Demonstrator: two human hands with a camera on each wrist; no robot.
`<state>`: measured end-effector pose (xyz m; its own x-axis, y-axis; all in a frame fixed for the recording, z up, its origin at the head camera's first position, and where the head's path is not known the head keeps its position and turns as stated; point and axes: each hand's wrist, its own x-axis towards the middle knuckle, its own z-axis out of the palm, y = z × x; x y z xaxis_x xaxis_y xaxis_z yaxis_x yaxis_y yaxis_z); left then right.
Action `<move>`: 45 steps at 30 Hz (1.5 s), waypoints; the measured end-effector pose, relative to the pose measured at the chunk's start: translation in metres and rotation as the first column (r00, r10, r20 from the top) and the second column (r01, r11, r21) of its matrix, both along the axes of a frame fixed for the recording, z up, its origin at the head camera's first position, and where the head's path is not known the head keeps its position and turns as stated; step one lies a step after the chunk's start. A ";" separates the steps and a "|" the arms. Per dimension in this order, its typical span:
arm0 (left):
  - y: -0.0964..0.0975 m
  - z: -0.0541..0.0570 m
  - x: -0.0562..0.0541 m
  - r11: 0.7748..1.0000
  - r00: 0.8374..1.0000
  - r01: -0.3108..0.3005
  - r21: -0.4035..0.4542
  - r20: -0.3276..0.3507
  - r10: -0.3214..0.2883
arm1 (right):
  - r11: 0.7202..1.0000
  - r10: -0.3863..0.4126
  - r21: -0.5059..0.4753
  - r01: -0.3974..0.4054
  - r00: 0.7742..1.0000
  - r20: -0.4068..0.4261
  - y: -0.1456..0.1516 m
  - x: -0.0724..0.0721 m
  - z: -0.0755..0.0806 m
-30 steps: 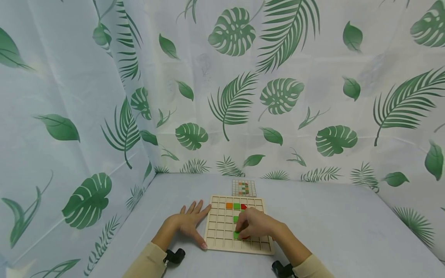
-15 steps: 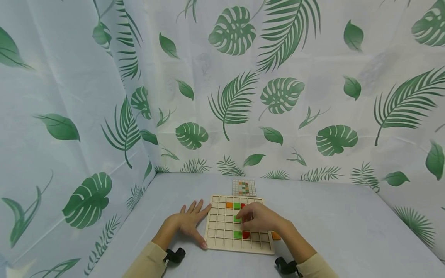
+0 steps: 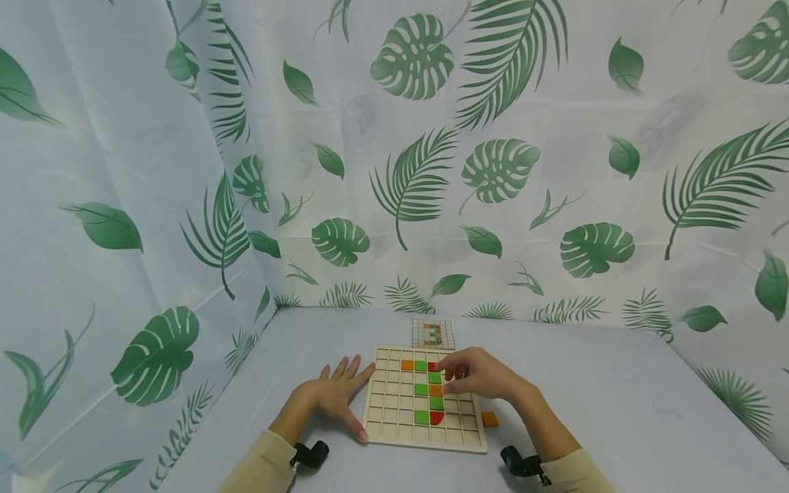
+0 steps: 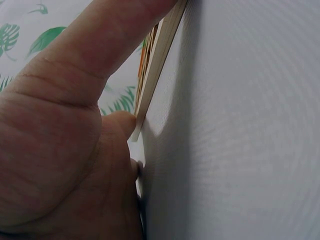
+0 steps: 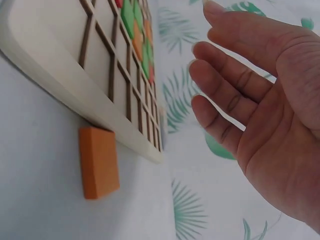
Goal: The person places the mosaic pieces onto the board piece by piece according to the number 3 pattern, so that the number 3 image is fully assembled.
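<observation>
A wooden grid board (image 3: pixel 394 424) lies on the table with green, orange and red tiles in its cells. My left hand (image 3: pixel 335 394) is spread along its left side, thumb and a finger touching the edge; the thumb (image 4: pixel 100 50) crosses the board's side in the left wrist view. Over the upper right of the board hovers my right hand (image 3: pixel 483 375), loosely bent and holding nothing; the right wrist view shows its bare palm (image 5: pixel 285 135). Its fingertips are near a red tile (image 3: pixel 432 367) and an orange tile (image 3: pixel 435 390). Lower sits a rounded red tile (image 3: pixel 436 418) beside a green tile (image 3: pixel 422 416).
One loose orange tile (image 3: pixel 490 419) lies on the table against the board's right edge. Behind the board is a small card (image 3: pixel 433 334) printed with a coloured grid pattern. A leaf-patterned curtain (image 3: pixel 493 205) stands at the back and left of the white table (image 3: pixel 585 390).
My right hand has lifted from the lower tiles and moved up and to the right, uncovering several tiles and the loose orange one. My left hand stays in place.
</observation>
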<state>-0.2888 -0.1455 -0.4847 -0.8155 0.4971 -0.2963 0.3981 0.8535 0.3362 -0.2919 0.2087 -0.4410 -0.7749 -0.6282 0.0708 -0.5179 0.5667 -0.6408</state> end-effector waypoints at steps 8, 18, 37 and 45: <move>0.000 -0.001 0.000 1.000 1.000 0.007 -0.001 -0.010 -0.007 | 0.999 -0.036 0.018 0.035 0.999 0.010 0.012 -0.002 0.002; -0.001 -0.001 -0.001 1.000 1.000 0.002 -0.008 -0.010 -0.002 | 0.998 -0.054 0.021 0.053 0.998 0.036 0.030 -0.003 0.004; 0.001 0.002 0.002 1.000 1.000 0.004 0.007 -0.004 -0.004 | 0.992 -0.088 0.108 0.068 0.978 0.189 0.046 0.000 0.008; 0.001 0.002 0.002 1.000 1.000 0.003 0.004 -0.004 -0.003 | 0.981 -0.117 0.176 0.084 0.975 0.188 0.049 0.003 0.008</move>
<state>-0.2868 -0.1446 -0.4831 -0.8151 0.5008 -0.2912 0.4019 0.8509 0.3383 -0.2888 0.2581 -0.4328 -0.8229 -0.5364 -0.1874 -0.3264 0.7162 -0.6169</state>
